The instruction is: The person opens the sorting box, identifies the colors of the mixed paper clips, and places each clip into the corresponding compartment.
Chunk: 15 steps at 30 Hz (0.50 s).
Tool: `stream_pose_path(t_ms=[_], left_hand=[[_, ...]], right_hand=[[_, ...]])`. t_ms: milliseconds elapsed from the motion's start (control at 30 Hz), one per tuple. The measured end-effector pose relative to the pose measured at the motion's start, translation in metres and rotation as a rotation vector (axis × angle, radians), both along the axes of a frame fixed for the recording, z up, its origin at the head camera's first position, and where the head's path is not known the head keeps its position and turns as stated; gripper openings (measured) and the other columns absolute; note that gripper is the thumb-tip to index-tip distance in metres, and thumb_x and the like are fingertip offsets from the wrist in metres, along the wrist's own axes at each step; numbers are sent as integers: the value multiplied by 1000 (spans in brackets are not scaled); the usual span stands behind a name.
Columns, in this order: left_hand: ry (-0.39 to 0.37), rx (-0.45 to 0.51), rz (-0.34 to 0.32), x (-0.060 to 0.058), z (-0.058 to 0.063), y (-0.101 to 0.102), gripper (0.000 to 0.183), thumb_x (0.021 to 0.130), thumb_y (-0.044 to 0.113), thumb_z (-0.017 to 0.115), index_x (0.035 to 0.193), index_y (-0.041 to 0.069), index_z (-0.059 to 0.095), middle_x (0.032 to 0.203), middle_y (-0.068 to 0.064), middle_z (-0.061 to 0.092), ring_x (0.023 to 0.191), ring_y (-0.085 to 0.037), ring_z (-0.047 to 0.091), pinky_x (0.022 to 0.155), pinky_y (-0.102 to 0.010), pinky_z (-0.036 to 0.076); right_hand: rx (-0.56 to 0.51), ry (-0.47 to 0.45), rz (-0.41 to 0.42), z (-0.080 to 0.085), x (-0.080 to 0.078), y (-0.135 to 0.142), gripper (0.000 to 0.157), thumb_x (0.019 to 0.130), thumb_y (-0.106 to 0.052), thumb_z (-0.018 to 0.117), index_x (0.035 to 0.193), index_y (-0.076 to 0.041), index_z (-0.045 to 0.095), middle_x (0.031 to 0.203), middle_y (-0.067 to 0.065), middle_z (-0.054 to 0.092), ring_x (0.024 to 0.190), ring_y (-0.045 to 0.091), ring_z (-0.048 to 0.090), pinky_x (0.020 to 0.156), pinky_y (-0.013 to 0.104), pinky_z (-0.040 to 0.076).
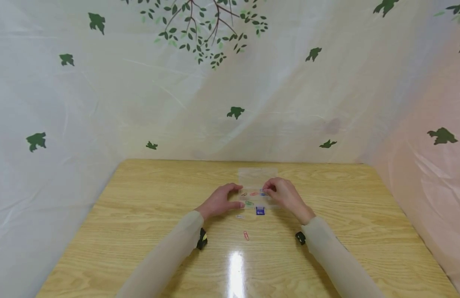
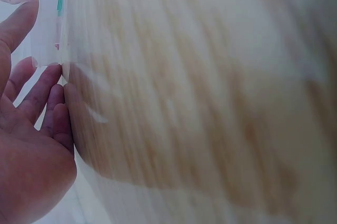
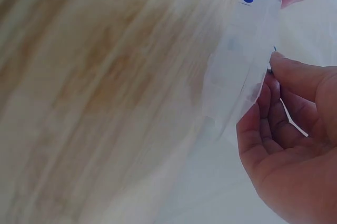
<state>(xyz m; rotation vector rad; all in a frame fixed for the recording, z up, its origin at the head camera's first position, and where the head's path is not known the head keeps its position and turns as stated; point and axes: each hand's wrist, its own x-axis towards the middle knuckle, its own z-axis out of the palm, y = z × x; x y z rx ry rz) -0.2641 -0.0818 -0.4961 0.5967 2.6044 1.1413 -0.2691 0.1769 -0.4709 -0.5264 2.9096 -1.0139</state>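
A clear plastic box (image 3: 237,71) with a raised lid (image 1: 257,176) and a blue latch (image 1: 260,211) lies on the table. My left hand (image 1: 220,200) holds its left end, thumb towards the front corner and fingers towards the back. Above the back right compartment, my right hand (image 1: 285,193) pinches a small bluish paper clip (image 3: 275,49), mostly hidden by the fingertips. Inside the box are dark clips (image 1: 244,194), red clips (image 1: 254,193), blue clips (image 1: 263,194) and green clips (image 1: 249,203), in separate spots.
A red paper clip (image 1: 246,235) and a pale paper clip (image 1: 239,216) lie on the wooden table (image 1: 159,186) in front of the box. A white cloth with green leaf prints (image 1: 200,99) hangs behind the table's back edge and at both sides.
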Motion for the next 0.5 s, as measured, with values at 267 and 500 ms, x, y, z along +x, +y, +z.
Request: stream_pose_path(t_ms=[267,500], left_hand=[[10,12,11,7,3,2,62,94,32,78,147,9,55,149,-9,56,143,-28,46,121,-44,32],[15,10,19,11,2,3,62,95,32,78,147,9,55,149,-9,56,143,-28,46,122,-45,32]], right_hand=[[0,-17,8,0,3,1,4,98,-6,71,97,-4,74,95,6,70,83,19,59,76,35,53],[-2,-1,36,1,6,4,4,97,-2,71,98,-3,75,96,6,71,85,19,61,80,38,55]])
